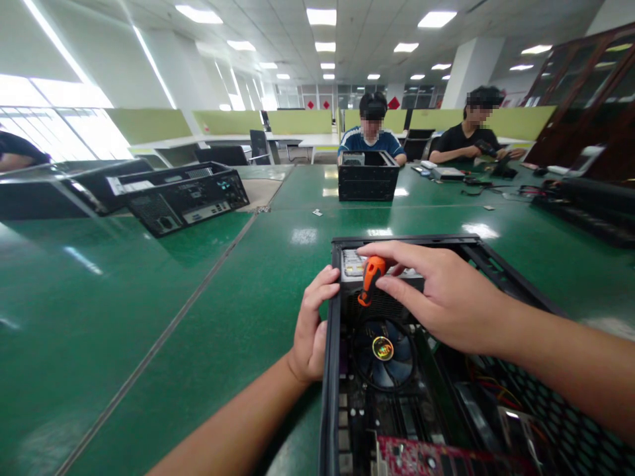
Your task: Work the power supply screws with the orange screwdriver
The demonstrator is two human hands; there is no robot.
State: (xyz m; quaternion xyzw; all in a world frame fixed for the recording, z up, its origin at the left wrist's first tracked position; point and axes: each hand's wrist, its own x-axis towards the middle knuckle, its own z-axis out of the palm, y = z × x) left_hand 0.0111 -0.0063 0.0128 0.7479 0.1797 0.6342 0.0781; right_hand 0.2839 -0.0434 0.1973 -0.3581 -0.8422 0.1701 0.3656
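An open black computer case [328,370] lies on the green table in front of me. Inside it I see a round cooling fan [384,354] with a gold centre, a grey power supply [353,264] at the far end and a red card [426,456] at the near end. My right hand [441,297] is closed on an orange-handled screwdriver [370,277], held point down above the fan. My left hand [310,330] grips the case's left wall, fingers curled over its rim.
Another black case [368,175] stands farther back, with a seated person behind it and a second person at the right. A desktop unit [186,198] lies on its side at the left. Cables and dark equipment [585,198] sit at the right.
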